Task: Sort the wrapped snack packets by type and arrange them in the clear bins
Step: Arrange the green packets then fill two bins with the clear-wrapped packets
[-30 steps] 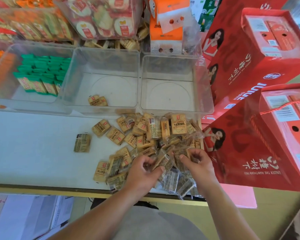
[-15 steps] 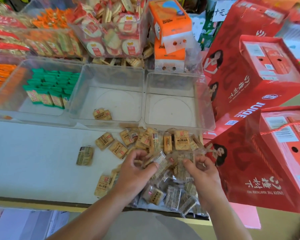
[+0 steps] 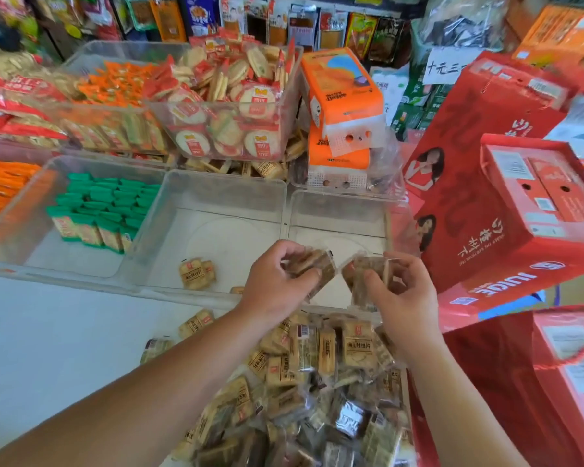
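- 2 bare hands up over the near edge of the bins, close together, not touching.
- left hand (image 3: 277,281): fingers and thumb curled round a bunch of brown packets (image 3: 314,264), held above the seam between middle and right bins; count unclear, wrappers overlapping and blurred.
- right hand (image 3: 405,298): fingers and thumb pinching a second bunch (image 3: 364,267) over the front of the right bin (image 3: 338,203); count likewise unclear.
- 3 clear bins in the front row.
- left bin (image 3: 14,224): rows of green packets (image 3: 105,207) standing upright, too many to count.
- middle bin (image 3: 216,190): approx. 2 tan packets (image 3: 196,274) lying overlapped near its front wall.
- Nothing made out on the floor of the right bin; front part hidden by both hands.
- pile (image 3: 317,382) of same-type brown and tan packets on the white table (image 3: 48,332), below the hands, dozens, bottom cut off by frame.
- 2 stray packets (image 3: 196,323) left of the pile, partly hidden by the left forearm.
- Behind: 1 bin of round crackers (image 3: 226,106), 2 stacked orange tissue packs (image 3: 341,89).
- At right: red boxes (image 3: 503,203), at least 2, lower one cut off.
- Far left: orange wrappers, edge only.
- Rear shelves blurred, labels not readable.
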The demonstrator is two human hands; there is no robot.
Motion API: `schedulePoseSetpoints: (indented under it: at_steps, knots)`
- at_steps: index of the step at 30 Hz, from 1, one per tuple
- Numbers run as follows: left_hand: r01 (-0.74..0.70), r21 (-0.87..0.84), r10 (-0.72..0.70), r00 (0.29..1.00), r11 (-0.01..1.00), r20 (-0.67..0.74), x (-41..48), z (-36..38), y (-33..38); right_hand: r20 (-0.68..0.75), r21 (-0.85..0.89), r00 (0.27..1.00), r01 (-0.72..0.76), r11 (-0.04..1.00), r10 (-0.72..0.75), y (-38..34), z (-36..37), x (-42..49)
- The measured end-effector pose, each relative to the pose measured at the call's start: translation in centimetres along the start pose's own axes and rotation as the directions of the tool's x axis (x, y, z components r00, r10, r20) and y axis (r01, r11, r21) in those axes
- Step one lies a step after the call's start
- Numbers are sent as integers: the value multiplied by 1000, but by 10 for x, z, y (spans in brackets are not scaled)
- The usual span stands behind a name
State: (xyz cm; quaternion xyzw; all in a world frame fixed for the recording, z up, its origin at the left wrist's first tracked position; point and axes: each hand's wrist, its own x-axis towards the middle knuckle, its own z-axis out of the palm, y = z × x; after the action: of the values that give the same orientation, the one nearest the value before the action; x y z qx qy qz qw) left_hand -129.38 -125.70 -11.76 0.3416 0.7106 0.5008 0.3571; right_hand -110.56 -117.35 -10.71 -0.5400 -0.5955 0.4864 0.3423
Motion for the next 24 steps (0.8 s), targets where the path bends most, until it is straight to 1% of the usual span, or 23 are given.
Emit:
schedulePoseSetpoints:
  at_steps: [4, 6, 9, 10, 12, 15, 17, 19, 20, 22, 24]
  knots:
    - [-10, 211, -4, 998, 977, 62, 41, 19, -31, 36, -201, 999, 12, 980, -5, 30, 8, 44]
    - [-21, 328, -17, 994, 944, 112, 54, 28, -42, 66, -295, 998, 29, 955, -9, 49, 14, 63]
    - [-79, 563, -57, 974, 823, 220, 65, 40, -50, 182, -453, 981, 26, 891, 64, 76, 22, 83]
    - [-110, 616, -71, 962, 780, 262, 68, 43, -51, 229, -501, 969, 35, 865, 94, 84, 25, 87]
    - [-140, 670, -129, 933, 729, 335, 72, 50, -54, 291, -556, 942, 26, 831, 165, 99, 30, 92]
    - [-128, 695, -192, 912, 707, 363, 75, 55, -59, 302, -624, 915, -23, 781, 269, 103, 37, 101]
    - [-73, 642, -221, 905, 763, 365, 70, 53, -59, 319, -660, 890, -39, 750, 326, 99, 37, 105]
    - [-24, 537, -213, 902, 844, 376, 56, 45, -60, 340, -652, 879, -37, 758, 335, 93, 34, 100]
    - [-22, 493, -186, 911, 870, 368, 47, 39, -59, 343, -642, 881, -35, 766, 327, 89, 31, 94]
    - [-49, 435, -91, 951, 899, 295, 27, 25, -62, 338, -624, 902, -1, 782, 271, 77, 23, 74]
    - [-79, 381, 20, 988, 921, 155, 1, 10, -62, 283, -552, 952, 59, 832, 121, 67, 13, 46]
